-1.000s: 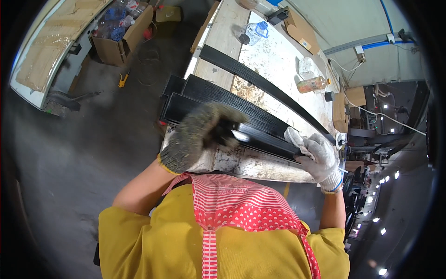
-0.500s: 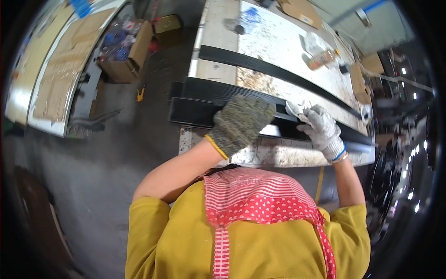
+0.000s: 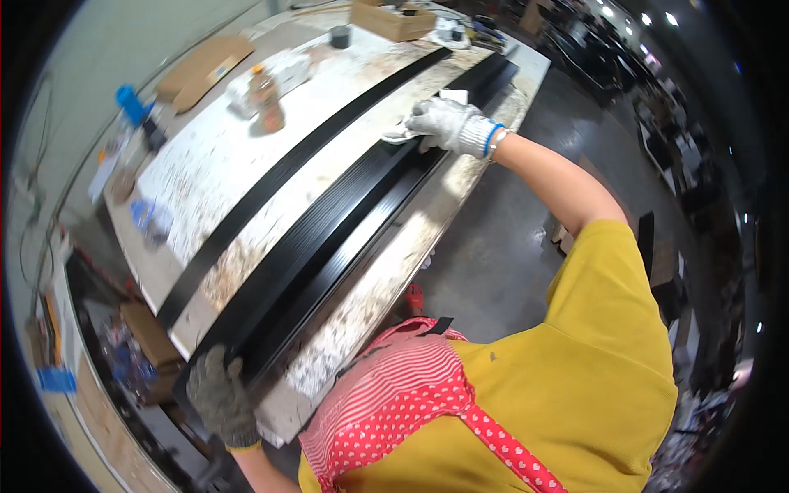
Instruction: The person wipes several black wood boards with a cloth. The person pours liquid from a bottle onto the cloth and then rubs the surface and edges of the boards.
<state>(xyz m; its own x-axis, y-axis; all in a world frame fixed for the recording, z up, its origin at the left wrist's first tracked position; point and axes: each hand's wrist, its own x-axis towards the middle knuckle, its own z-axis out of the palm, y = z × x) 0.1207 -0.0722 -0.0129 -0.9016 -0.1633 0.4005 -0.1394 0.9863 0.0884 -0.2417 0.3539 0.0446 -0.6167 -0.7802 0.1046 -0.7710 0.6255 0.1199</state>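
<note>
A long black ribbed profile (image 3: 316, 215) lies lengthwise on a stained white workbench (image 3: 185, 185). My left hand (image 3: 220, 398), in a dark grey-green knit glove, grips its near left end, with the fingers at the edge. Farther along the same profile, my right hand (image 3: 448, 125) wears a white glove with a blue cuff. It pinches a white cloth (image 3: 398, 134) and presses it against the profile's top. Beside it on the far side lies a thinner black strip (image 3: 288, 168), touched by neither hand.
A bottle with an orange cap (image 3: 266, 100), a dark cup (image 3: 339, 37) and a flat piece of cardboard (image 3: 201, 74) sit toward the bench's back. An open box (image 3: 394, 20) stands at the far end. Below the left end is a cardboard carton (image 3: 149, 335) of plastic bottles.
The view has turned to the right. My right hand has slid with the cloth toward the profile's far end. My left hand has shifted back to its left end.
</note>
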